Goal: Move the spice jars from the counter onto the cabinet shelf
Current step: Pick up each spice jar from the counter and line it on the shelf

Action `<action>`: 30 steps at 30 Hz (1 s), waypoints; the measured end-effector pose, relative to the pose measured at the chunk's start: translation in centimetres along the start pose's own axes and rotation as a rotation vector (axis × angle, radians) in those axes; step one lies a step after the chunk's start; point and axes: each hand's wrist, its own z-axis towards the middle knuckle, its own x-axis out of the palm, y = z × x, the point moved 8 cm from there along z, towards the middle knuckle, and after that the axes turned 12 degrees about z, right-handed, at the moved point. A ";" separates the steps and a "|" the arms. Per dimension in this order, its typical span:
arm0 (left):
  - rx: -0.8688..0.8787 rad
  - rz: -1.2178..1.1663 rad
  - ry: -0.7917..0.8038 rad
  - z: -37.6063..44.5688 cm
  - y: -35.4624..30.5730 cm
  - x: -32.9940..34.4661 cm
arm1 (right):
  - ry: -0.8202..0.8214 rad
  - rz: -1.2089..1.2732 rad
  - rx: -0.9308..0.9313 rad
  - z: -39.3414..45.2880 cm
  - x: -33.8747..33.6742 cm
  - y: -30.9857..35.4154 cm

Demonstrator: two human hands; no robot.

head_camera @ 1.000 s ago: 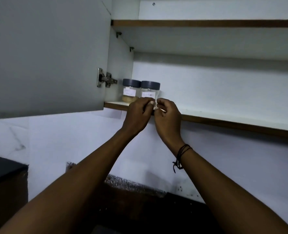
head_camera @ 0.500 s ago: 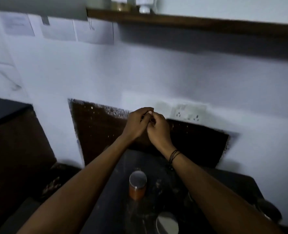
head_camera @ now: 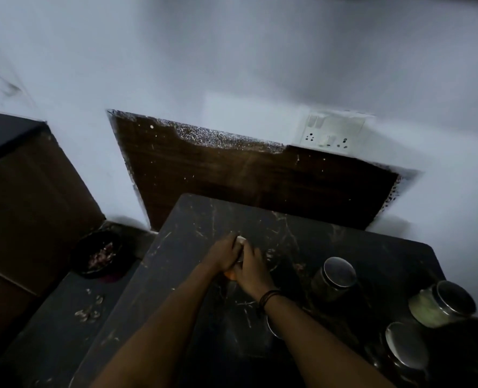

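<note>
Counter (head_camera: pixel 193 275): jar (head_camera: pixel 240 241) between both hands.

A: Which printed texts, labels, brands or numbers are legible on the objects shown?

B: None. The round silver metal lids of the three glass jars (head_camera: pixel 340 271) right of the fingers carry no readable marking, and the jar sides are too dark and blurred to show any label.

A: And the white plastic wall socket plate (head_camera: pixel 331 130) beyond the fingers?

B: Only plain pin holes and switches are visible on it, with no lettering that can be read.
</note>
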 end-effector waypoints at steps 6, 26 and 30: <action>-0.150 -0.327 -0.055 -0.6 1.7 1.0 | -0.034 -0.054 -0.019 -0.3 1.4 -1.4; -0.182 -1.033 0.007 -2.3 1.0 -2.4 | -0.168 0.983 0.123 0.9 -4.5 0.1; -0.166 -1.053 0.231 -3.6 -0.9 -1.8 | -0.042 0.996 0.142 0.6 -4.1 1.1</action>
